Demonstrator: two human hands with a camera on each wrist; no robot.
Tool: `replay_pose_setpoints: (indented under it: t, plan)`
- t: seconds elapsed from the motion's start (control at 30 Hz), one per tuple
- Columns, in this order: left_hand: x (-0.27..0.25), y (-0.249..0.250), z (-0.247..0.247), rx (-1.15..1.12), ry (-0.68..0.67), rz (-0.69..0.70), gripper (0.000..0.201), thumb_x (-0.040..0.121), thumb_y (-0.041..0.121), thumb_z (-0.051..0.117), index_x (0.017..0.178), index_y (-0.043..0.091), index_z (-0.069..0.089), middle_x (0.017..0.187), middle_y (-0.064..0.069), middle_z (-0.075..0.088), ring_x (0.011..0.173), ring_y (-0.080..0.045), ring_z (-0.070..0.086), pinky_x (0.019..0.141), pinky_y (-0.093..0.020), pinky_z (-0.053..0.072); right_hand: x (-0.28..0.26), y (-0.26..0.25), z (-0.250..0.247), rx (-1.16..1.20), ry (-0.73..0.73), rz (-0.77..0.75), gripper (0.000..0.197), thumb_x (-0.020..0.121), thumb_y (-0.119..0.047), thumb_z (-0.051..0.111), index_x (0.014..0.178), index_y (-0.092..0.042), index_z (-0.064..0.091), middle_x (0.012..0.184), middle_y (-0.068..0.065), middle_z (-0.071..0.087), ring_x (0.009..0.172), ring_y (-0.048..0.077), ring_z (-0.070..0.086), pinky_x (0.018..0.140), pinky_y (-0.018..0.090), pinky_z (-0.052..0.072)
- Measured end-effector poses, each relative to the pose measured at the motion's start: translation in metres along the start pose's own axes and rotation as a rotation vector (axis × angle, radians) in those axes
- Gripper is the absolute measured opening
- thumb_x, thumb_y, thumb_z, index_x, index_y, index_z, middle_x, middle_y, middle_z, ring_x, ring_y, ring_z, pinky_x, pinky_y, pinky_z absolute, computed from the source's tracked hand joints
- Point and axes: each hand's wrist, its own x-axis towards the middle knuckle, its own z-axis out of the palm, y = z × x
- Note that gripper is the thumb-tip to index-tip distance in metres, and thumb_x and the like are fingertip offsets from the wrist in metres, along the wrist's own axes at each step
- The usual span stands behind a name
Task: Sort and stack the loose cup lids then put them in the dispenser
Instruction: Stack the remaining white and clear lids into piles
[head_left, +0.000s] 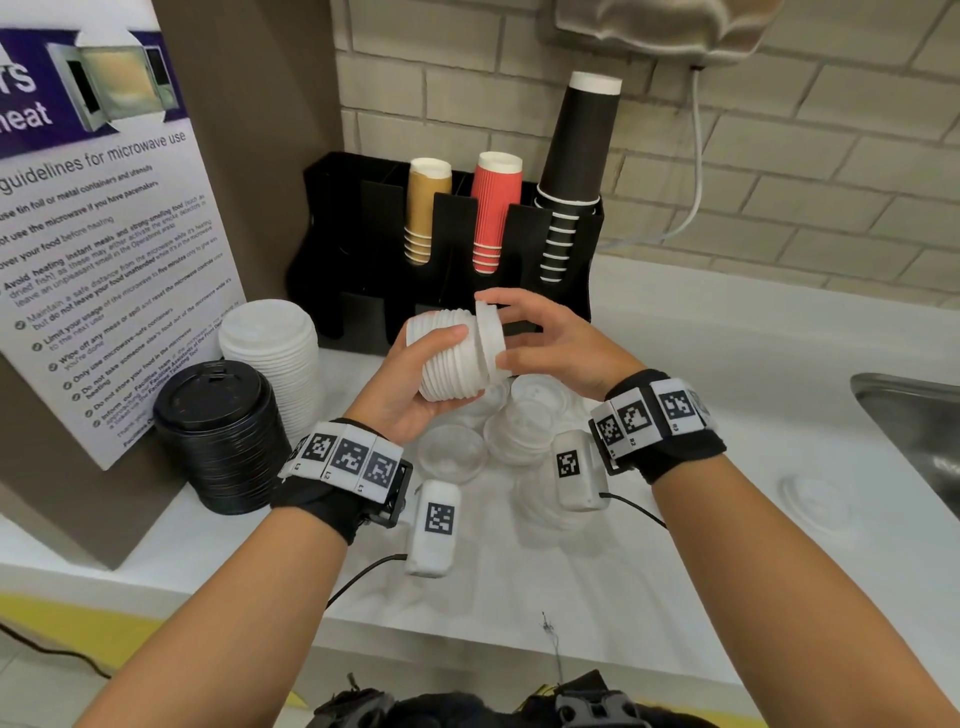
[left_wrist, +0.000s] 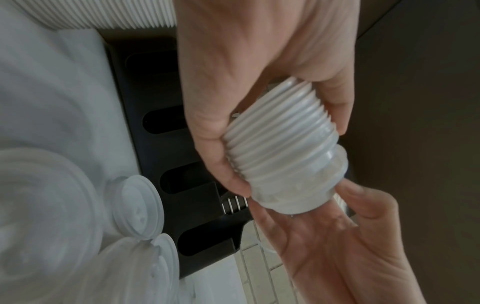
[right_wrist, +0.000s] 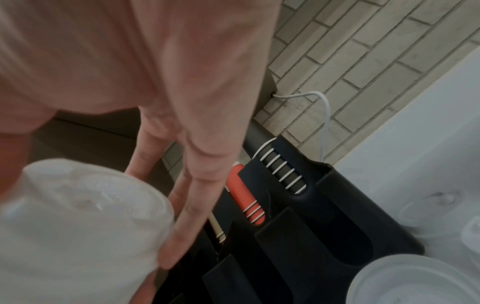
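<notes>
The lid stack (head_left: 452, 364) is white, the lid pile (head_left: 221, 436) black. The dispenser (head_left: 358, 249) is black; its cups (head_left: 496, 208) are tan, ribbed red, black with white rims.

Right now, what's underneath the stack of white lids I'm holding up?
Loose clear lids lie on the counter below the white lid stack in your left hand. How many is unclear: the right wrist camera covers some.

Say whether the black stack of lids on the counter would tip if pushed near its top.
Probably it would lean or shear rather than slide whole: the black stack of lids is many thin nested lids, standing tall on the counter. It likely feels light, being thin plastic. Pushing low seems safer.
</notes>
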Motion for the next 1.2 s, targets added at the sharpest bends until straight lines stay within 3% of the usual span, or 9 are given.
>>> replay_pose_setpoints:
  t: [0.13,0.47,0.6,0.67,0.73,0.83,0.9,1.1,1.2]
  plan:
    - [-0.001,0.000,0.002,-0.018,-0.012,0.006,0.074,0.078,0.033,0.070,0.143,0.018,0.039,0.141,-0.018,0.050,0.126,-0.036,0.053,0.081,-0.043,0.056,0.000,-0.001,0.006,-0.027,-0.016,0.004,0.062,0.082,-0.005,0.070,0.137,-0.026,0.048,0.127,0.006,0.056,0.111,0.019,0.061,0.090,0.038,0.055]
    - [0.004,-0.001,0.000,-0.047,-0.004,0.044,0.078,0.076,0.031,0.075,0.144,0.018,0.038,0.140,-0.018,0.050,0.125,-0.036,0.054,0.092,-0.052,0.052,0.005,0.000,0.012,-0.053,0.018,-0.019,0.062,0.082,-0.010,0.072,0.136,-0.027,0.048,0.126,0.001,0.057,0.116,0.016,0.057,0.095,0.040,0.052]
    - [0.006,0.004,-0.008,-0.072,0.034,0.048,0.079,0.073,0.025,0.072,0.144,0.016,0.039,0.141,-0.017,0.051,0.124,-0.032,0.055,0.082,-0.044,0.057,0.017,-0.001,0.017,-0.009,-0.075,0.033,0.061,0.088,-0.019,0.066,0.141,-0.028,0.039,0.125,-0.004,0.058,0.114,0.012,0.059,0.087,0.027,0.054]
    - [0.008,0.008,-0.013,-0.094,0.082,0.073,0.076,0.077,0.022,0.075,0.144,0.015,0.038,0.139,-0.016,0.051,0.119,-0.029,0.057,0.075,-0.041,0.058,0.029,0.002,0.018,-0.038,-0.028,0.110,0.041,0.094,-0.033,0.056,0.133,-0.028,0.043,0.120,-0.004,0.061,0.115,0.011,0.058,0.092,0.030,0.052]
    - [0.012,0.012,-0.019,-0.127,0.166,0.104,0.067,0.083,0.019,0.070,0.143,0.017,0.038,0.134,-0.014,0.053,0.112,-0.026,0.059,0.072,-0.040,0.058,0.046,0.008,0.020,-0.345,0.002,0.217,0.034,0.098,-0.044,0.045,0.119,-0.019,0.054,0.118,0.000,0.061,0.114,0.017,0.056,0.097,0.034,0.047]
    - [0.016,0.018,-0.030,-0.168,0.255,0.129,0.060,0.088,0.017,0.065,0.142,0.020,0.039,0.128,-0.009,0.053,0.109,-0.025,0.059,0.077,-0.043,0.056,0.066,0.029,0.038,-1.014,-0.340,0.475,0.044,0.099,-0.041,0.040,0.125,-0.010,0.058,0.130,0.008,0.054,0.121,0.026,0.049,0.101,0.035,0.040]
    - [0.017,0.021,-0.035,-0.166,0.263,0.134,0.060,0.088,0.018,0.066,0.142,0.021,0.039,0.128,-0.009,0.053,0.108,-0.024,0.059,0.077,-0.042,0.057,0.073,0.042,0.055,-1.265,-0.509,0.572,0.047,0.097,-0.040,0.043,0.131,-0.009,0.054,0.136,0.010,0.051,0.126,0.029,0.046,0.107,0.041,0.036]
    - [0.020,0.023,-0.049,-0.154,0.286,0.153,0.064,0.085,0.019,0.068,0.142,0.020,0.040,0.133,-0.010,0.054,0.108,-0.024,0.061,0.075,-0.042,0.057,0.079,0.045,0.057,-1.110,-0.233,0.472,0.037,0.088,-0.033,0.062,0.113,-0.006,0.063,0.110,0.007,0.061,0.109,0.027,0.057,0.101,0.044,0.043]
    - [0.022,0.021,-0.056,-0.149,0.308,0.151,0.061,0.086,0.019,0.068,0.141,0.020,0.041,0.133,-0.010,0.054,0.108,-0.025,0.061,0.075,-0.042,0.058,0.079,0.038,0.037,-0.866,-0.025,0.292,0.016,0.083,-0.014,0.068,0.097,-0.007,0.071,0.105,0.004,0.066,0.101,0.021,0.061,0.092,0.031,0.050]
